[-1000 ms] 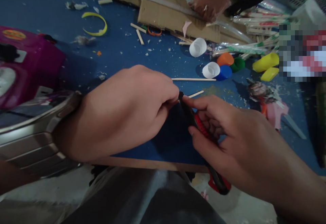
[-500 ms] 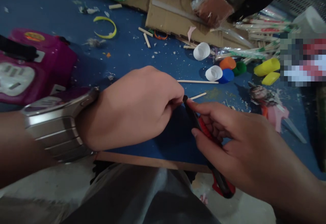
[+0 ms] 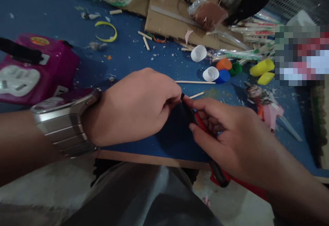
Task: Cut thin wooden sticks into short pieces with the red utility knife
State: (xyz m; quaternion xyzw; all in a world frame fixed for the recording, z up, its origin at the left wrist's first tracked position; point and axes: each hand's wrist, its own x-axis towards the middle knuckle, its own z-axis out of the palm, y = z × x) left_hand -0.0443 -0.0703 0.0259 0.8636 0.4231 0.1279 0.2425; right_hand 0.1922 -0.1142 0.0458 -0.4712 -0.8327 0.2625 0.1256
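Observation:
My left hand (image 3: 138, 104), with a metal watch (image 3: 64, 123) on its wrist, is closed with its knuckles up. Its fingertips are tucked out of sight, so what they pinch cannot be made out. Wrapped in my right hand (image 3: 231, 135) is a black and red utility knife (image 3: 190, 113), slanted with its tip against the left fingers. The right index finger presses near that tip, and no blade shows. A short thin stick (image 3: 196, 95) juts out just behind the tip; I cannot tell whether it is held. A longer thin stick (image 3: 195, 82) lies beyond my left hand.
A purple power socket box (image 3: 56, 56) with a black plug stands at left. White caps (image 3: 198, 53), coloured caps (image 3: 223, 64) and yellow caps (image 3: 262, 68) lie at right. A pink glue gun (image 3: 273, 114) is farther right. Cardboard (image 3: 164, 22) and wrapped sticks (image 3: 257, 34) lie behind.
The view has shifted slightly, so the objects on the right appear farther left. Both hands keep nearly the same grip and stay together at the knife's tip.

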